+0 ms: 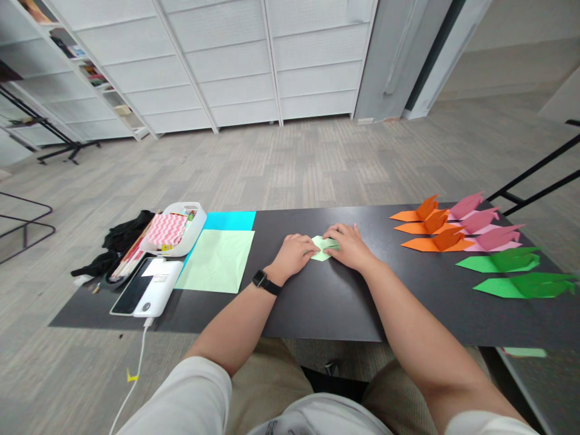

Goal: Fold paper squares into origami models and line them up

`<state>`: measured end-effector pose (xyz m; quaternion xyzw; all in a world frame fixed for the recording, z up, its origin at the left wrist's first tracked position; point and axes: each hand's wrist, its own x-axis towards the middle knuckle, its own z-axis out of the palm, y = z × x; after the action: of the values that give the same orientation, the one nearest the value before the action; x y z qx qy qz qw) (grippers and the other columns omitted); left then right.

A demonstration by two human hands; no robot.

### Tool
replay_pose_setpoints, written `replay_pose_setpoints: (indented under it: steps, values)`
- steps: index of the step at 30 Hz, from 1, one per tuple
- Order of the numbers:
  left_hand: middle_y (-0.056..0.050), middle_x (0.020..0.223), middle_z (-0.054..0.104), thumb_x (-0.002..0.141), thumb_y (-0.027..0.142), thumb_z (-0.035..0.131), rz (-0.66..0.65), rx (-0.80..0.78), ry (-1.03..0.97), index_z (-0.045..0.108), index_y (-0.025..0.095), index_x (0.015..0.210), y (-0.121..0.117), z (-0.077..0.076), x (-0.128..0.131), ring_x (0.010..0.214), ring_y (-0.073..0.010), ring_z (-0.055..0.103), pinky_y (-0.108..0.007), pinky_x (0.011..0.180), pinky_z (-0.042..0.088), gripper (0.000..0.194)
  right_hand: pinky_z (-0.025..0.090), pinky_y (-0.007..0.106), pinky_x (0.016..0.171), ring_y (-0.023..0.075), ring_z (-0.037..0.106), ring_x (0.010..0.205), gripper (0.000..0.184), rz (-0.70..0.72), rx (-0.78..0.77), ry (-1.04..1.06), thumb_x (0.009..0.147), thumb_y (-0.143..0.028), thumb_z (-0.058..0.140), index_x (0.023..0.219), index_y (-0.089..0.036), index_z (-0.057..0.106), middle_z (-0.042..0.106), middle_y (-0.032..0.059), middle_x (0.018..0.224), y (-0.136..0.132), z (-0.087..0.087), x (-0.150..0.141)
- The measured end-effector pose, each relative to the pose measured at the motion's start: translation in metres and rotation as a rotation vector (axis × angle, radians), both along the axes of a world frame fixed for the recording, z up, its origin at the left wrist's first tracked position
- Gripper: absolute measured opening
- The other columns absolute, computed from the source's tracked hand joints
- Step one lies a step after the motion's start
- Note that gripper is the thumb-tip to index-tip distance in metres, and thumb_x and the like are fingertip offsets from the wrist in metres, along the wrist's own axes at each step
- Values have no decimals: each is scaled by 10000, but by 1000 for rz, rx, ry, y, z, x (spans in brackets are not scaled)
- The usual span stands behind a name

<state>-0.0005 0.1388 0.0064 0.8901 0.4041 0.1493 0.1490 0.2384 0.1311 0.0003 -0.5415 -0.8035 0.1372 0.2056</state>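
A small piece of folded light green paper [322, 249] lies flat on the dark table, with both hands on it. My left hand [295, 252], a black watch on its wrist, has its fingers curled together onto the paper's left edge. From the other side, my right hand [348, 246] holds the paper's right part, its fingers covering some of the folds. Left of the hands, light green paper sheets [217, 261] rest partly over blue paper [231, 220].
Folded paper figures in orange [430, 220], pink [487, 223] and green [512, 272] stand at the right. On the left are a white basket [197, 226], a phone [131, 290], a cabled white power bank [158, 287] and black cloth [127, 232]. The table's near edge [326, 339] is close to my lap.
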Motion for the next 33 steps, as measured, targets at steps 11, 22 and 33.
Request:
replay_pose_setpoints:
  steps: [11, 22, 33]
  values:
    - [-16, 1182, 740, 1074, 278, 573, -49, -4, 37, 824, 362, 1147, -1, 0, -3, 1099, -219, 603, -416, 1031, 420, 275, 186, 832, 1208, 359, 513, 1399, 292, -26, -14, -57, 882, -339, 789, 1172, -342, 753, 592, 85, 1400, 2, -5, 0]
    - [-13, 1192, 737, 1066, 232, 548, -45, -22, 24, 819, 350, 1135, -3, 3, -4, 1110, -220, 603, -417, 1028, 421, 303, 218, 833, 1187, 381, 514, 1369, 234, -105, -38, -77, 812, -352, 823, 999, -283, 700, 584, 81, 1310, 9, -11, 24]
    - [-25, 1181, 724, 1045, 213, 559, -53, -18, 18, 817, 347, 1133, -4, 4, -4, 1108, -227, 600, -426, 1055, 424, 303, 229, 810, 1190, 363, 550, 1332, 225, -89, -90, -4, 837, -384, 794, 1013, -275, 705, 611, 83, 1281, 12, -5, 35]
